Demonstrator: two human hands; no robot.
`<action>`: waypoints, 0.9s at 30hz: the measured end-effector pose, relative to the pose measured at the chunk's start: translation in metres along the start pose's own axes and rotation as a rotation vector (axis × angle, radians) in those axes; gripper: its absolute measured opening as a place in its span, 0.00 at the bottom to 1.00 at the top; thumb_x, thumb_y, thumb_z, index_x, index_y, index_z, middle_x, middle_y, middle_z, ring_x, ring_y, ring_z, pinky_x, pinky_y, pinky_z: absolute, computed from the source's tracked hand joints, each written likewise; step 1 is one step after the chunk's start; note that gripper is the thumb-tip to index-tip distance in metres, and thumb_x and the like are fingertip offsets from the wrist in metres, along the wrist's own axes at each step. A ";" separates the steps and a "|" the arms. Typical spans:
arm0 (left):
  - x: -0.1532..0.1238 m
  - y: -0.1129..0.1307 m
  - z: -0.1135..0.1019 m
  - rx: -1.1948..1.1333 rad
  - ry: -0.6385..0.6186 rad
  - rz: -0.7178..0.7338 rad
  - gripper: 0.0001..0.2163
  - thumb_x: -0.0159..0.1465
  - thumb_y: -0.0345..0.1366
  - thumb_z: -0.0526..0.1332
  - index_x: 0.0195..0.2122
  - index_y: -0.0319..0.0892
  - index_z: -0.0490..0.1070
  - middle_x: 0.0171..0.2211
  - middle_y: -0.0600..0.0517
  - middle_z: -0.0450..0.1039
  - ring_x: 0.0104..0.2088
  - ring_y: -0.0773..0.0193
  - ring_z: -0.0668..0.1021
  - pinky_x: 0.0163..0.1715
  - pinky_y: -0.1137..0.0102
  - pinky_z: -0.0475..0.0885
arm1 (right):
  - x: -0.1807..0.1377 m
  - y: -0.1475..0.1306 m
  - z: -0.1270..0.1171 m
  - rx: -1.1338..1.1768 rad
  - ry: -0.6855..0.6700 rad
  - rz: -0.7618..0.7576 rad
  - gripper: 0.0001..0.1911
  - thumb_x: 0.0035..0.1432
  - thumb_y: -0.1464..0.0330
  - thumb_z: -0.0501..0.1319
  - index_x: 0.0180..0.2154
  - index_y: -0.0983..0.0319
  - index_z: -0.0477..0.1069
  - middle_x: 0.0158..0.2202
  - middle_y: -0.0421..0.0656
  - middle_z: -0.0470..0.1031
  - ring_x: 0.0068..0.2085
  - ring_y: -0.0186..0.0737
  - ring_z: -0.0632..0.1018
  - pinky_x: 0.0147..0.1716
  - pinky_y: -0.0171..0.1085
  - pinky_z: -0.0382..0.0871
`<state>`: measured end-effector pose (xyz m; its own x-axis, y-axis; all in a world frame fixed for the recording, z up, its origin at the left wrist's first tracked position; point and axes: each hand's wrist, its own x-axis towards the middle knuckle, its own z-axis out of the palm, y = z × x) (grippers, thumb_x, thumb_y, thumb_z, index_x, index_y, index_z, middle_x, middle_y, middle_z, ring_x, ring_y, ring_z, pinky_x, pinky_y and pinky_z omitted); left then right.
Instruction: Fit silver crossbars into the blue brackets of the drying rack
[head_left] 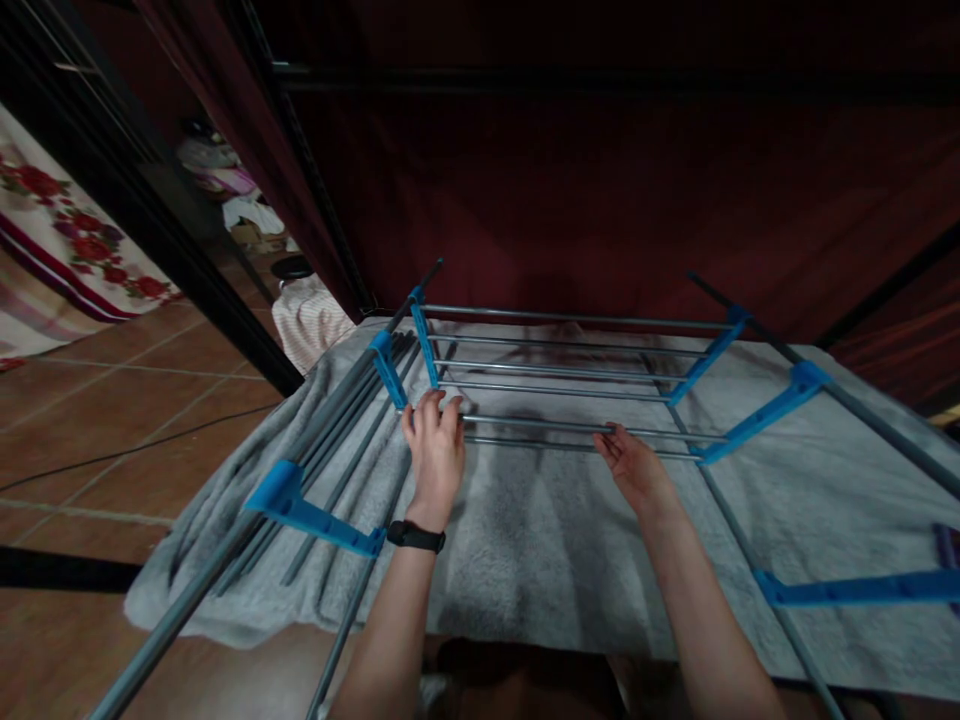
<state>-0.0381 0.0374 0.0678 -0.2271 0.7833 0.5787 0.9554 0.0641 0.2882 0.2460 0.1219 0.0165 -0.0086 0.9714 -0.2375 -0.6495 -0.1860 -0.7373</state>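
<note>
A rack frame of grey metal tubes and blue plastic brackets lies on a grey blanket. My left hand (435, 450), with a black band at the wrist, curls its fingers over the left end of a thin metal rod (532, 424), beside a blue bracket (388, 370). Farther right, my right hand (634, 470) has its thumb and fingers closed around the same rod. The rod's right end reaches another blue bracket (765, 415). A second rod runs just below it. Several rods span the farther brackets.
Several loose grey tubes (341, 415) lie along the blanket's (525, 560) left side. Nearer blue brackets (315, 515) stand on both side tubes. A dark red curtain (600, 200) hangs behind, and black posts (165, 230) rise at the left above a tiled floor (112, 420).
</note>
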 end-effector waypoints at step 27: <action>0.022 -0.091 0.051 -0.874 0.379 -0.633 0.14 0.53 0.29 0.63 0.41 0.42 0.73 0.40 0.48 0.76 0.47 0.56 0.77 0.54 0.60 0.67 | 0.003 0.004 -0.001 0.027 -0.028 -0.085 0.06 0.49 0.68 0.72 0.28 0.62 0.76 0.30 0.39 0.80 0.34 0.33 0.81 0.42 0.35 0.78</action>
<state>-0.1204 0.0807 0.0153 -0.8048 0.5171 0.2913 0.2254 -0.1878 0.9560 0.2446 0.1240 0.0124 0.0262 0.9873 -0.1569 -0.6689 -0.0994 -0.7367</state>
